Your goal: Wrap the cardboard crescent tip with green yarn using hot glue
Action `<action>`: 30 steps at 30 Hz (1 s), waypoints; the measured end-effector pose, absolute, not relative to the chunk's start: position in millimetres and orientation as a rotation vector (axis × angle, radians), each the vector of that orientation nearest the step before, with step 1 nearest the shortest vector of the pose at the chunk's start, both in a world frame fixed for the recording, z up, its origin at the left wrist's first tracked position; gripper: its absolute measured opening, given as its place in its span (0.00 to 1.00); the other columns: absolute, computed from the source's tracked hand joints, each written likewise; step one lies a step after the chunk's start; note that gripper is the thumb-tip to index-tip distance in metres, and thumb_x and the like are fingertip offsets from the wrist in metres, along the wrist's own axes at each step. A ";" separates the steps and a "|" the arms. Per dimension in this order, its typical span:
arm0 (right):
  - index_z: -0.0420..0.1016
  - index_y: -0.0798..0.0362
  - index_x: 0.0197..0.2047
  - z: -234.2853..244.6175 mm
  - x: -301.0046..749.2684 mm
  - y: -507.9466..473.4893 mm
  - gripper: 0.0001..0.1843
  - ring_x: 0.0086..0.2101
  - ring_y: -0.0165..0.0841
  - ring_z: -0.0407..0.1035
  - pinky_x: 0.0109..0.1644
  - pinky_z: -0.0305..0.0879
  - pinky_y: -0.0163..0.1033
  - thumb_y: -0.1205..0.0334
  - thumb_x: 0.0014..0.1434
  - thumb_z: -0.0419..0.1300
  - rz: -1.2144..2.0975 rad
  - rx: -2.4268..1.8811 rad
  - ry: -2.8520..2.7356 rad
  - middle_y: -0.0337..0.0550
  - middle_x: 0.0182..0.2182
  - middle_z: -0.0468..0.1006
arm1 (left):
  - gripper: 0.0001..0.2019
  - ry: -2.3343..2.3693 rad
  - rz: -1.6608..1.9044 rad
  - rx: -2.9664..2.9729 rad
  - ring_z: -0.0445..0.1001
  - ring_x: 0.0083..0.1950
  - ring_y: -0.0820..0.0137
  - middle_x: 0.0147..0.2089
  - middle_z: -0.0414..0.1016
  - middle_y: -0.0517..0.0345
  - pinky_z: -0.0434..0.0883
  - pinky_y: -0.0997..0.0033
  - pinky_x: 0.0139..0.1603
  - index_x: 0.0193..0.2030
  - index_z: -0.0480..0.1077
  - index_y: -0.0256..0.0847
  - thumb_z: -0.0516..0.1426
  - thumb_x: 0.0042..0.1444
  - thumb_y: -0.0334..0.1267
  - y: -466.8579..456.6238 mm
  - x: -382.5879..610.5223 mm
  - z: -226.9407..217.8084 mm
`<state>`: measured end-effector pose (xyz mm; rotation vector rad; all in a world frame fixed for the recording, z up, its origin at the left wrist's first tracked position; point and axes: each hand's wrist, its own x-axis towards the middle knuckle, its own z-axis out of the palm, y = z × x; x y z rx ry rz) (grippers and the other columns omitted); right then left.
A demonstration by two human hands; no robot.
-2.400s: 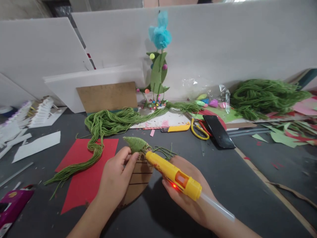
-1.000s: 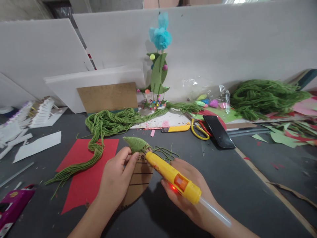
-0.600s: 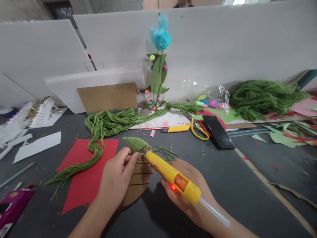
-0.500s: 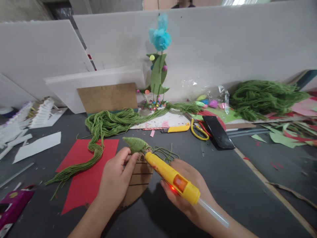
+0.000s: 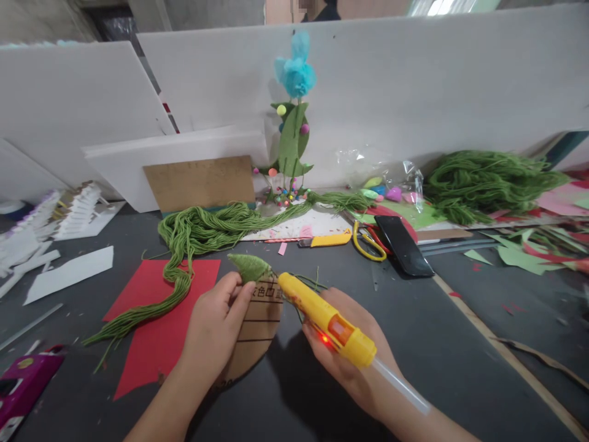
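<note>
My left hand [image 5: 217,319] pinches a green leaf-shaped piece [image 5: 251,267] between thumb and fingers, its pointed end toward the left. A yellow hot glue gun [image 5: 324,313] is gripped in my right hand [image 5: 350,344], with a red light glowing on its side and a clear glue stick [image 5: 402,387] sticking out the back. The nozzle is close to the leaf's right end; whether they touch I cannot tell. Loose green yarn strands [image 5: 313,281] trail behind the gun. Below my left hand lies a round brown cardboard piece [image 5: 260,325] with printed characters, partly covered.
Green yarn [image 5: 207,227] runs over red paper [image 5: 156,331] at left. Beyond my hands lie a yellow utility knife [image 5: 331,238], scissors [image 5: 368,242] and a phone [image 5: 402,245]. A blue paper flower [image 5: 297,77] stands before white boards [image 5: 391,80]. More yarn [image 5: 492,184] is piled at right.
The glue gun and my right hand have shifted slightly right, drawing the nozzle back from the leaf. My left hand has barely moved. The person behind the boards has moved left.
</note>
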<state>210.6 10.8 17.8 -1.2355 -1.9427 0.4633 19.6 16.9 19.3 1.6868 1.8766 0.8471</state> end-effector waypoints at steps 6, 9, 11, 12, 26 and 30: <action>0.64 0.52 0.32 22.1 212.4 10.4 0.03 0.27 0.30 0.65 0.30 0.60 0.34 0.68 0.53 0.54 0.801 -1.124 -2.182 0.40 0.29 0.69 | 0.17 2.029 0.811 1.653 0.56 0.23 0.74 0.20 0.49 0.68 0.51 0.75 0.25 0.22 0.49 0.43 0.48 0.57 0.45 36.4 -1.1 11.9; 0.63 0.53 0.32 16.5 209.5 8.0 0.05 0.31 0.32 0.65 0.32 0.61 0.36 0.68 0.50 0.55 0.883 -1.185 -2.411 0.43 0.33 0.68 | 0.15 2.093 0.817 1.647 0.58 0.24 0.73 0.20 0.53 0.67 0.53 0.75 0.27 0.23 0.50 0.43 0.48 0.58 0.45 41.6 -11.7 9.1; 0.64 0.54 0.36 8.8 207.3 6.9 0.10 0.33 0.34 0.66 0.35 0.63 0.38 0.69 0.47 0.55 0.897 -1.251 -2.506 0.46 0.38 0.68 | 0.14 2.162 0.834 1.664 0.59 0.25 0.72 0.21 0.56 0.67 0.53 0.74 0.27 0.24 0.51 0.43 0.48 0.58 0.45 42.6 -15.7 8.6; 0.64 0.54 0.37 4.7 206.3 6.8 0.11 0.33 0.34 0.66 0.36 0.63 0.39 0.70 0.46 0.54 0.892 -1.275 -2.541 0.46 0.40 0.67 | 0.14 2.186 0.842 1.677 0.59 0.26 0.71 0.21 0.56 0.66 0.52 0.74 0.28 0.24 0.52 0.43 0.48 0.58 0.44 42.5 -16.6 9.1; 0.56 0.52 0.56 26.3 192.4 41.1 0.28 0.48 0.33 0.64 0.53 0.59 0.43 0.65 0.53 0.59 1.008 -1.102 -1.966 0.47 0.49 0.69 | 0.14 1.626 0.742 1.784 0.57 0.27 0.73 0.23 0.53 0.67 0.54 0.75 0.28 0.26 0.53 0.43 0.46 0.60 0.46 16.8 5.5 33.7; 0.63 0.52 0.49 28.8 189.4 50.1 0.19 0.26 0.27 0.62 0.31 0.60 0.34 0.62 0.54 0.58 1.067 -1.198 -1.976 0.33 0.26 0.68 | 0.14 1.645 0.713 1.820 0.58 0.28 0.72 0.24 0.55 0.67 0.54 0.74 0.28 0.26 0.54 0.43 0.45 0.61 0.46 16.7 6.7 31.8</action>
